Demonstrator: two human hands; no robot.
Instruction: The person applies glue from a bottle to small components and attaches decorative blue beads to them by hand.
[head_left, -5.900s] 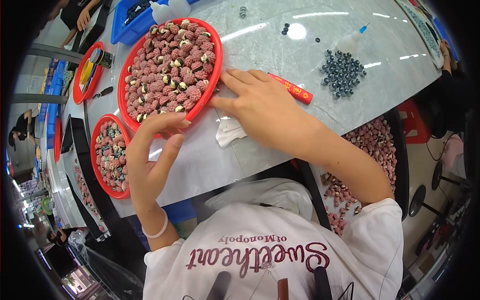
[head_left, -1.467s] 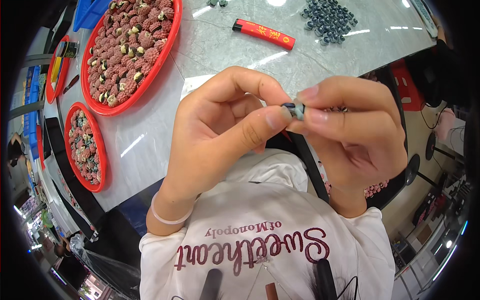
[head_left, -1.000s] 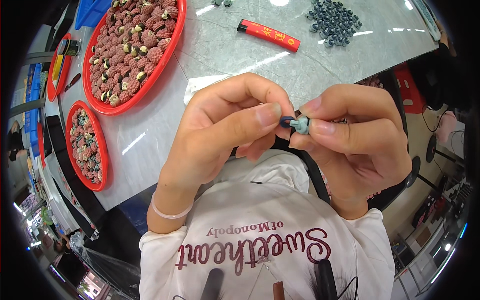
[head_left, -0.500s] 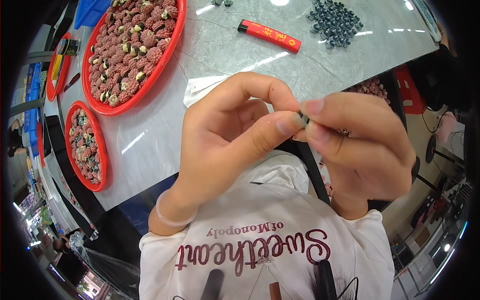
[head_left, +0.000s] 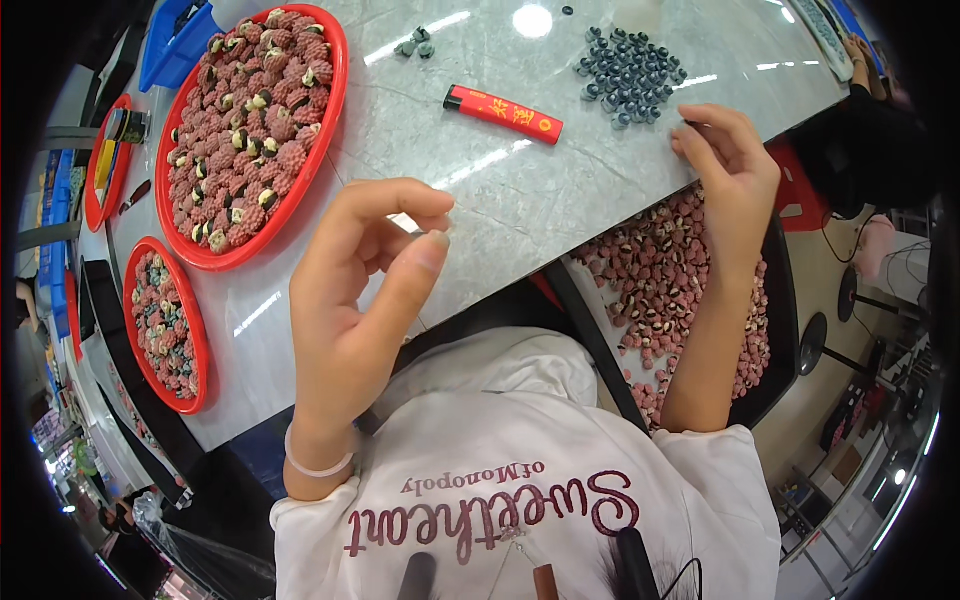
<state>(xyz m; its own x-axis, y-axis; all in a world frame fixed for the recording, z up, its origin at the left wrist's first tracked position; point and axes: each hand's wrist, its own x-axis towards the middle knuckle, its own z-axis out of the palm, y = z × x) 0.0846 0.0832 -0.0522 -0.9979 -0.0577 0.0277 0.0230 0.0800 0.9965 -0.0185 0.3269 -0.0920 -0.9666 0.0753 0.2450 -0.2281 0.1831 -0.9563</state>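
Over the table (head_left: 560, 190), my left hand (head_left: 365, 290) is raised with its thumb and index fingertips apart and nothing visible between them. Its other fingers curl inward. My right hand (head_left: 735, 165) reaches out at the table's right edge, beside a pile of small dark blue-grey rounded pieces (head_left: 635, 75). Its thumb and forefinger come close together at a tiny dark spot that I cannot make out. Below the right forearm lies a black tray (head_left: 785, 330) holding many small pink and dark pieces (head_left: 640, 270).
A large red tray (head_left: 343, 110) of pink ridged pieces stands at the far left, with a smaller red tray (head_left: 203, 375) of mixed pink and grey-blue ones nearer. On the table lie a red-and-black stick-shaped object (head_left: 505, 113) and several grey-green pieces (head_left: 415, 45). A blue bin (head_left: 170, 50) stands behind.
My hands, fingertips together around a small dark piece before, have come apart. The left moved left and opened; the right moved up and right toward the blue-grey pile, uncovering the black tray.
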